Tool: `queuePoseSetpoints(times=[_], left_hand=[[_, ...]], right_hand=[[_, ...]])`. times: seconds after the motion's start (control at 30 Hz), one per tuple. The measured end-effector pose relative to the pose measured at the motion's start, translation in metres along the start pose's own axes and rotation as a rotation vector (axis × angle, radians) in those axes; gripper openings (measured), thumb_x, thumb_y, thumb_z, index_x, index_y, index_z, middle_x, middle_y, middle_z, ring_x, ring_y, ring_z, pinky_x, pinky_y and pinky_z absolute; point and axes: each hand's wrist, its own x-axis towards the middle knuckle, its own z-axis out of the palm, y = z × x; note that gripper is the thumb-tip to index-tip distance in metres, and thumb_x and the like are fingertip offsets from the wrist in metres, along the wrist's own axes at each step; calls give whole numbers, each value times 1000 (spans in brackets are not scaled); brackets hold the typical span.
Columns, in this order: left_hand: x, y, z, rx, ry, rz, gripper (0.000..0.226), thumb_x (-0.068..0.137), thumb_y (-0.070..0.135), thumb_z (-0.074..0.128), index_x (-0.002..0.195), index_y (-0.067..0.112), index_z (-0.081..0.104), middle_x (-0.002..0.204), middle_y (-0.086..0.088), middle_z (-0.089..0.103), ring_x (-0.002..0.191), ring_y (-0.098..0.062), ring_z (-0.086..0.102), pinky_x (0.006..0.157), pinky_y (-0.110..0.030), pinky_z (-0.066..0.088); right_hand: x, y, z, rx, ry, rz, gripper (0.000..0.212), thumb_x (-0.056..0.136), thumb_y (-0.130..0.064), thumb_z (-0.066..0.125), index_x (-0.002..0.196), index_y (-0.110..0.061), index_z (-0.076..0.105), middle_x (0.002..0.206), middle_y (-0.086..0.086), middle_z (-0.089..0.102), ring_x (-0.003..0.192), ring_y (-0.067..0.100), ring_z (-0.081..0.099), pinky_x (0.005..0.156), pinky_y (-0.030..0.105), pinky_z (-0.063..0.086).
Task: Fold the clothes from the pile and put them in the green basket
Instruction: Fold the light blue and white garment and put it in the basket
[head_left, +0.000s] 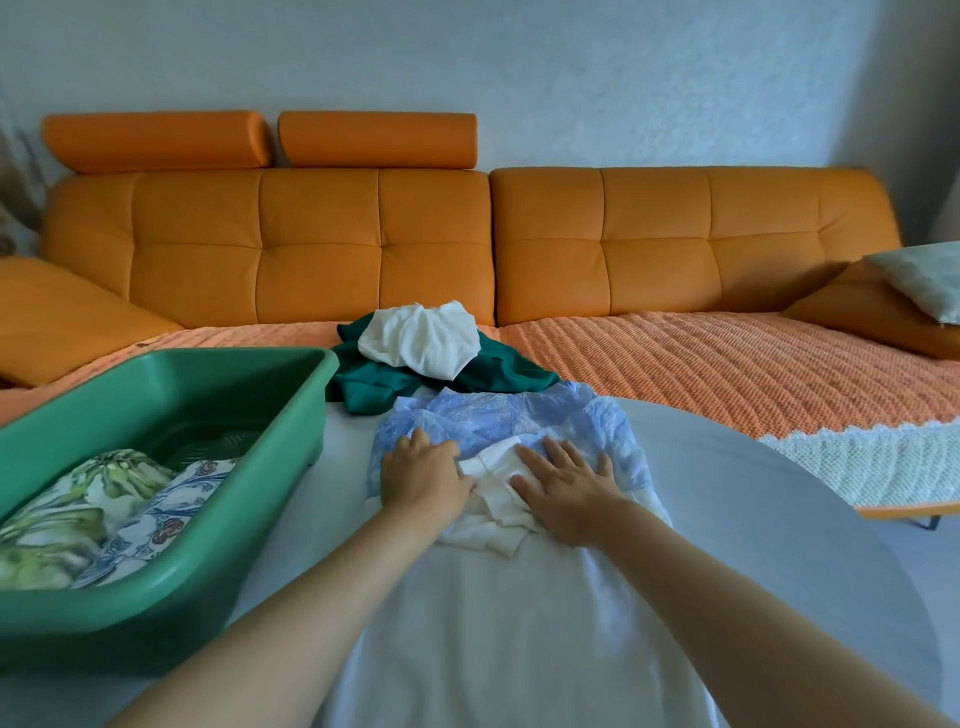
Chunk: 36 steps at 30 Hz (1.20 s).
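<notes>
White garment; folded clothes in basket

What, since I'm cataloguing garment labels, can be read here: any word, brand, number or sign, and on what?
None: no readable text anywhere. The green basket, the folded prints inside it, the blue garment under the left hand and right hand, the clothes pile and the sofa bear only patterns or plain surfaces.
</notes>
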Motion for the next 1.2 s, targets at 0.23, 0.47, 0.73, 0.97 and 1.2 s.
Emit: queuePoseSetpoints(times=[0.23, 0.47, 0.73, 0.97, 1.2], left_hand=[[-18, 8, 4, -34, -262, 365, 70, 94, 68, 38, 155, 35, 27, 164, 7, 18, 150, -17, 13, 120, -42, 16], [-25, 1, -1, -60, -449, 324, 92, 90, 75, 39, 160, 31, -1, 167, 9, -8, 154, -20, -11, 123, -48, 0], [-22, -44, -24, -66, 4, -97, 35, 100, 18, 40, 135, 13, 47, 137, -9, 50, 126, -30, 44, 98, -38, 39], [-12, -56, -12, 9, -127, -363, 55, 99, 49, 41, 138, 10, 48, 142, -12, 38, 133, -29, 35, 105, -38, 34], [2, -50, -12, -176, -49, -269, 37, 92, 20, 56, 127, 9, 50, 135, -13, 47, 127, -31, 42, 102, -37, 38]], right_hand=[[3, 1, -3, -4, 22, -11, 67, 98, -68, 16, 158, -42, 6, 168, 0, -1, 155, 20, -4, 119, 62, -6], [-11, -7, 2, -9, 16, -230, 58, 104, -55, 22, 159, -42, 6, 169, -5, -1, 154, 13, -2, 124, 47, 0], [-13, -24, -6, 49, 60, -195, 49, 108, -45, 17, 153, -36, 34, 168, -3, 7, 155, 16, 3, 123, 48, 5], [2, -56, 12, 47, 108, -315, 49, 107, -27, 31, 156, -30, 31, 166, -6, 21, 153, 15, 16, 124, 35, 10], [13, -55, 19, -73, 138, -368, 55, 103, -33, 32, 157, -32, 26, 167, -6, 17, 153, 16, 14, 124, 37, 8]])
